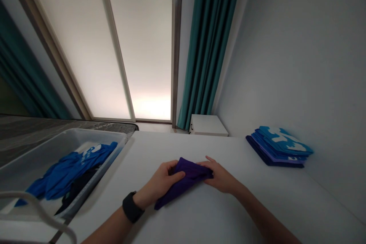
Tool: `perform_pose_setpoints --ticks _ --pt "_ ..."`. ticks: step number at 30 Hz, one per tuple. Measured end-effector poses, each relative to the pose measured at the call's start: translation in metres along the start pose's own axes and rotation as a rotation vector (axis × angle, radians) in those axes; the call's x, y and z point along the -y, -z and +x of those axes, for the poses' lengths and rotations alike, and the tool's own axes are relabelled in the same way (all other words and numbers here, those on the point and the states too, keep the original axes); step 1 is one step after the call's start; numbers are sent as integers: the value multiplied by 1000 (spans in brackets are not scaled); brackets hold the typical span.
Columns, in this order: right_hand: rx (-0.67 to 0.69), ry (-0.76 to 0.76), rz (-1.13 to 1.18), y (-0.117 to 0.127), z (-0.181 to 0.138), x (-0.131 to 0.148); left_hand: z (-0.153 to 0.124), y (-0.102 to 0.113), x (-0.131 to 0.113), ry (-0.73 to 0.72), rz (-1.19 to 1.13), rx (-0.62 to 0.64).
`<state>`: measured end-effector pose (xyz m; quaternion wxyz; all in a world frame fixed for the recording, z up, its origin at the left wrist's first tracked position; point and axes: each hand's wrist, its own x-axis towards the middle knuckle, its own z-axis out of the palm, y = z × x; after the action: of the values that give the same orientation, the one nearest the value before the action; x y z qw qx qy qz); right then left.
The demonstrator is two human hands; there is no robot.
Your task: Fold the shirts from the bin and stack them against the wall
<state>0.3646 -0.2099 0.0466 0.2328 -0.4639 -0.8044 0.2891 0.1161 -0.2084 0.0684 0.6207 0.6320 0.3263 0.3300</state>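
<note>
A purple cloth (187, 177), folded into a small bundle, is between my hands just over the white table (160, 145). It looks like a garment, but its exact kind does not show. My left hand (164, 179), with a black watch on the wrist, grips its left part, thumb on top. At the right end, my right hand (219, 175) pinches the edge between thumb and fingers, one finger raised. The cloth is tilted, with a corner pointing down to the lower left.
On the right stands a stack of folded blue and purple garments (280, 146) by the wall. At left, a translucent plastic bin (122, 143) holds a crumpled blue garment (71, 169) and dark cloth. A pale curved tube (42, 213) crosses the lower left. Behind the table is a white cabinet (208, 125).
</note>
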Motion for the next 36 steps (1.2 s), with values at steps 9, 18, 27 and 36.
perform_pose_setpoints --ticks 9,18,27,36 --pt "153 -331 578 15 4 6 0 28 26 215 -27 -157" --pt "-62 -233 -81 -15 26 -26 26 43 38 9 1089 -184" --pt "-168 -221 -338 -38 22 -27 30 42 55 -31 1121 -232" --pt "-173 -228 -196 -33 23 -30 35 49 53 -26 985 -238"
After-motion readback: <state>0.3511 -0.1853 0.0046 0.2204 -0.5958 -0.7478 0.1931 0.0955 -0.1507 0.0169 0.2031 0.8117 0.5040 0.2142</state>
